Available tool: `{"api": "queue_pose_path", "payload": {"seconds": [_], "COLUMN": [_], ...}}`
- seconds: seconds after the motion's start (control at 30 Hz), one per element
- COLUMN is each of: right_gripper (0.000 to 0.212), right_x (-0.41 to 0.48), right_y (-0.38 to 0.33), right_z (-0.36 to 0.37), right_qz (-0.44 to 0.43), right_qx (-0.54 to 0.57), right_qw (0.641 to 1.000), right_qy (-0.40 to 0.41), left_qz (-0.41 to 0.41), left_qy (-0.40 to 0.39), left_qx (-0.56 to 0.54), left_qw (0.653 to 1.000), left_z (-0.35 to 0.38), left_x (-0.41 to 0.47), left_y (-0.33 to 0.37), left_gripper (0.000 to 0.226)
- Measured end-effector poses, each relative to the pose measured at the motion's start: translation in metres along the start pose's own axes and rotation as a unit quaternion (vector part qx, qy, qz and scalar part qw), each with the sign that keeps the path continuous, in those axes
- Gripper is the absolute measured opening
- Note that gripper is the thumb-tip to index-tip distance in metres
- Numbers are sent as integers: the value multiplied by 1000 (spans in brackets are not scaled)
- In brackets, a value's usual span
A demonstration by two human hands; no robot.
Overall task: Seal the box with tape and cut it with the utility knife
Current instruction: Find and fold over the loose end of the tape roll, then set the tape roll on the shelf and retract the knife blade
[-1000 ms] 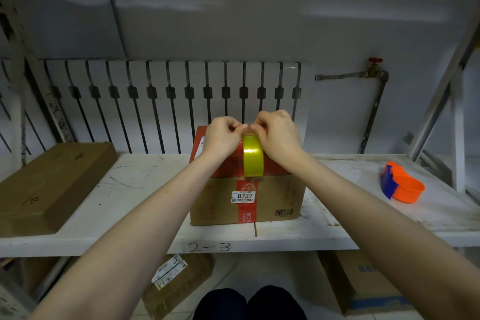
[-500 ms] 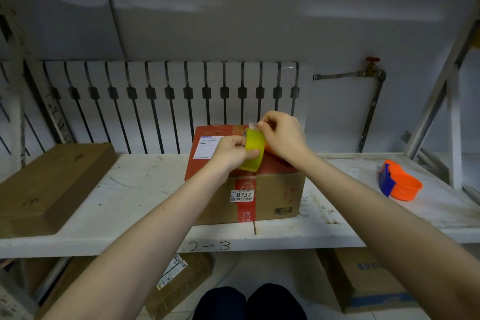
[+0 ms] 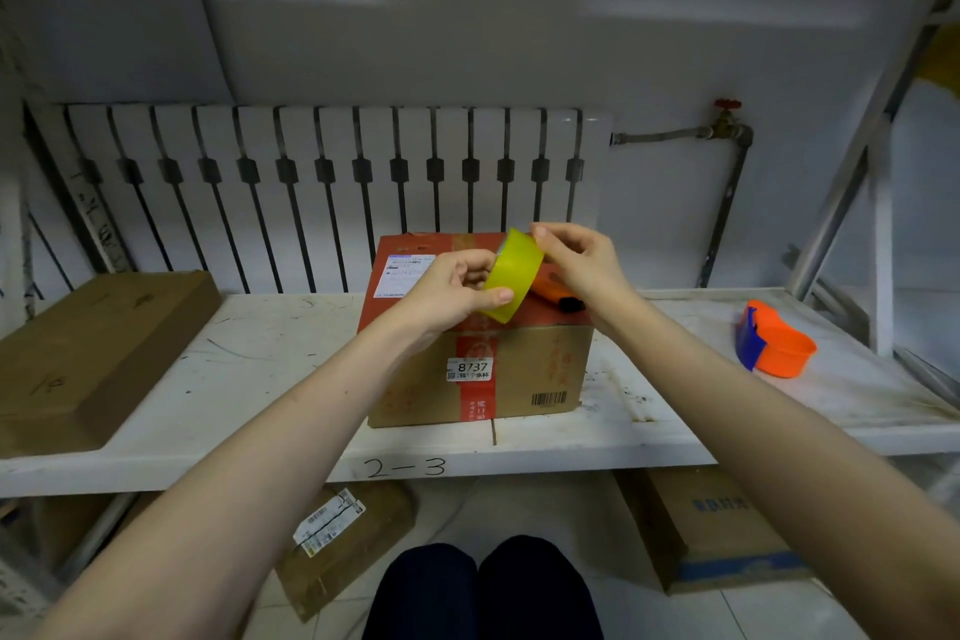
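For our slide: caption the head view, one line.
Over the box, left hand grips yellow tape roll; right hand pinches its edge.

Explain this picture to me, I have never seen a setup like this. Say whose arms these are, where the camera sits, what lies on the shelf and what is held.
No machine here: a person works with bare hands, and the single camera sits on their head, looking forward and down, so the arms are their own. The left hand grips a yellow tape roll; the right hand pinches its upper edge, perhaps finding the tape's end. Below them a cardboard box with a red top stands on a white shelf, with an orange utility knife lying on top. Also on the shelf: a flat brown box at the left, an orange and blue plastic object at the right.
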State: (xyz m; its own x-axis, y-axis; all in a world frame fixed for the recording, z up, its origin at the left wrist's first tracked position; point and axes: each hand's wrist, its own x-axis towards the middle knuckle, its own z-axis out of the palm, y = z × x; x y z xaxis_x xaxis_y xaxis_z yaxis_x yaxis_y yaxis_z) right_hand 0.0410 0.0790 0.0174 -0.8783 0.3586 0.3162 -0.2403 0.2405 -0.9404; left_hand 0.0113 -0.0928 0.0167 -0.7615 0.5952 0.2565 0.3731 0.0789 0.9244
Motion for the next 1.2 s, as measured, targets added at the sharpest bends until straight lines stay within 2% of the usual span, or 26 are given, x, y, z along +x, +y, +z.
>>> {"api": "queue_pose_path", "payload": {"seconds": [0.07,0.13,0.2,0.3,0.37,0.43,0.5,0.57,0.63,0.7,0.83,0.93,1.07,1.2], "right_gripper": [23,22,18,13,16,17,21,23,24,24,27,25,25,31], "right_x": [-2,-7,-19,-41,-47,-46,-43,-37,-30,-20,-7,-5,7,23], "right_y": [6,11,14,15,20,27,36,47,59,73,113,148,188,208], "right_z": [-4,-11,-19,-28,-33,-44,-59,-73,-87,-105,-145,-166,-185,-194], "right_qz": [55,64,-1,-124,-169,-174,-181,-198,-199,-189,-138,-56,67,111], "right_qx": [22,19,8,-66,-162,-195,-205,-215,-216,-239,-363,-447,-523,-573], "right_qw": [998,995,998,990,972,965,962,955,952,943,897,866,839,808], "right_qy": [30,70,61,-26,-36,-6,27,56,91,132,210,217,135,82], "left_qz": [-9,-23,-56,-103,-113,-112,-119,-129,-109,-60,-3,-12,-17,-14], "left_qy": [5,20,43,54,51,46,48,83,129,143,132,111,102,101], "left_qx": [-39,-100,-200,-341,-386,-391,-320,-162,8,169,431,504,505,502], "left_qw": [999,994,977,933,914,912,939,975,986,973,893,856,857,859], "left_z": [6,15,25,44,57,70,80,85,84,81,73,73,78,81], "left_x": [1,5,10,18,21,24,31,39,47,52,62,70,79,86], "left_y": [-1,1,7,19,27,32,31,27,24,23,15,8,-1,-7], "left_gripper": [21,21,20,16,14,13,10,18,22,24,25,28,26,25]}}
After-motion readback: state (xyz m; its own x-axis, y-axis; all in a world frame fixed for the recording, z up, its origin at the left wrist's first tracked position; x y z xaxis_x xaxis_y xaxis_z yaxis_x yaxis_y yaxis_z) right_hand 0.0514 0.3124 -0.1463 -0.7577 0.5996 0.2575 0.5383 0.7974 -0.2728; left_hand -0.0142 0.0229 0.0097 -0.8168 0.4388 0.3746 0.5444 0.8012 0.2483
